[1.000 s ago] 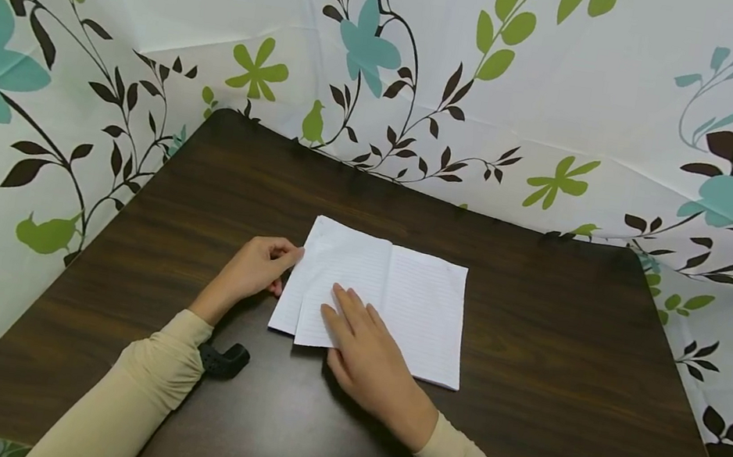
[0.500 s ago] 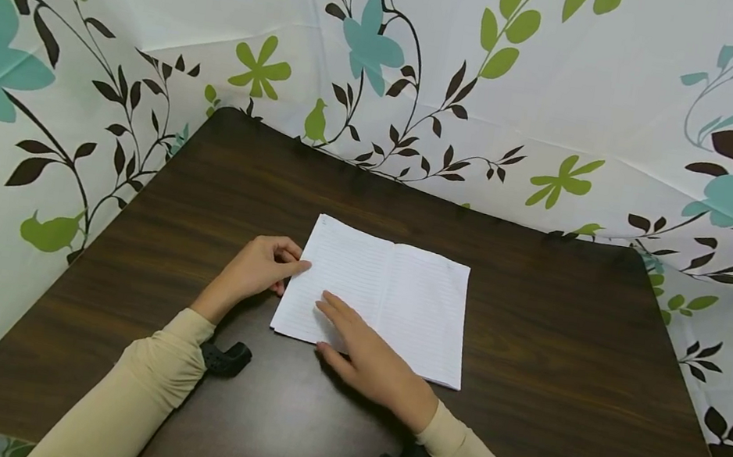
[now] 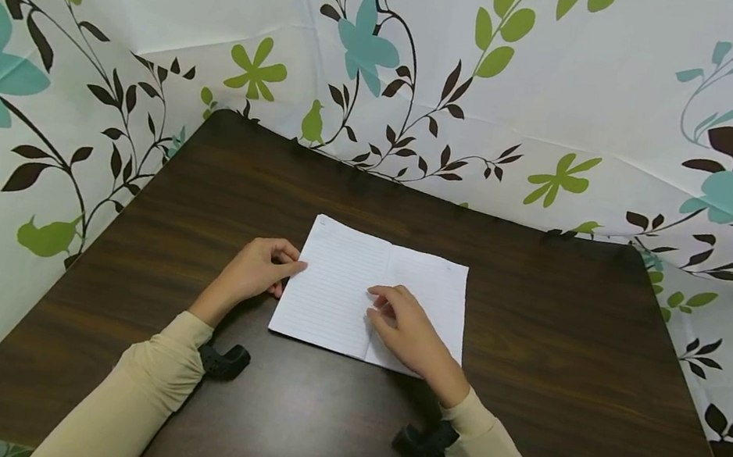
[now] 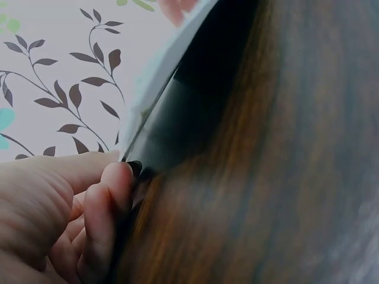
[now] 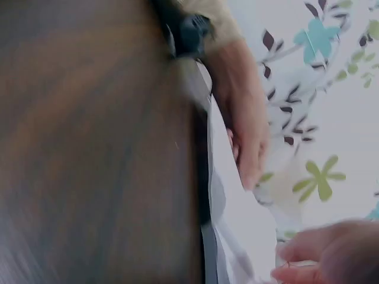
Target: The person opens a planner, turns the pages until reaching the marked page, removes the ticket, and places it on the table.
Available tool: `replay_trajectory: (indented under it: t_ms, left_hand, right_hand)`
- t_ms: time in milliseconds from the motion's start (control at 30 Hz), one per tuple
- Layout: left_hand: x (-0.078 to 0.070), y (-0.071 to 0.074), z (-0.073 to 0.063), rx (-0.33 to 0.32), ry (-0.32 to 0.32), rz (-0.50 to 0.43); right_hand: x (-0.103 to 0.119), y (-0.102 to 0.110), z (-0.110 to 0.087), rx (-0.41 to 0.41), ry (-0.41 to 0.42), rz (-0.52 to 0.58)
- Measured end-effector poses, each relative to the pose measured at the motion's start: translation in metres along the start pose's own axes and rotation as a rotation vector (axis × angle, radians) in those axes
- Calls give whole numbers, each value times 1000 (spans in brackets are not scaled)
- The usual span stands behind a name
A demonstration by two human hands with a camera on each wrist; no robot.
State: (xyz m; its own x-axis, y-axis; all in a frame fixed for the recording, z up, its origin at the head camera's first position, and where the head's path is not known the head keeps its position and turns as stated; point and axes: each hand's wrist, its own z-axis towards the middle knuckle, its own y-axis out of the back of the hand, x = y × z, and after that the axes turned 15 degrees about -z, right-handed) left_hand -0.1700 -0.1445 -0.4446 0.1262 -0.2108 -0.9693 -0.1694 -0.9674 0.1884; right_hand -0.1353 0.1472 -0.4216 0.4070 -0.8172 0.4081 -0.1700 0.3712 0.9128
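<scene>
An open notebook [image 3: 338, 287] with lined white pages lies on the dark wooden table. At its left edge, my left hand [image 3: 253, 271] pinches the pages, the thumb on top and the fingers below. The left wrist view shows the thumb and forefinger of the left hand [image 4: 71, 201] meeting at the edge of the notebook [image 4: 169, 65]. Over the right page, close to the centre fold, hovers or rests my right hand [image 3: 411, 334] with loosely bent fingers; whether it touches the paper is unclear. In the right wrist view the right hand [image 5: 331, 254] is blurred beside the pages [image 5: 237, 225].
The brown wood-grain table [image 3: 561, 352] extends around the notebook on all sides. Behind it hangs a white cloth [image 3: 438, 34] printed with leaves and flowers. A black wrist device [image 3: 224, 361] is on the left wrist, and another [image 3: 423, 438] on the right.
The upper left page, earlier short of the left edge, now lies out to it. My right hand has moved right, off the left page, its fingers now more bent. The left hand stays at the edge.
</scene>
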Motion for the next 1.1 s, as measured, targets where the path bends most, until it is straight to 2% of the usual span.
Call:
replay_trajectory:
  t_ms: [233, 567, 733, 967, 1100]
  left_hand:
    - [1, 0, 0, -2, -12, 4]
    - [2, 0, 0, -1, -22, 8]
    - [1, 0, 0, 1, -26, 13]
    - [0, 1, -1, 6, -15, 17]
    - [-1, -1, -2, 8, -10, 17]
  right_hand:
    - [-30, 8, 4, -73, -173, -210]
    - [-66, 22, 0, -59, -374, -408]
    - [-71, 23, -1, -88, -383, -472]
    - [-70, 23, 0, -229, -357, -502]
    - [-69, 21, 1, -295, -335, -565]
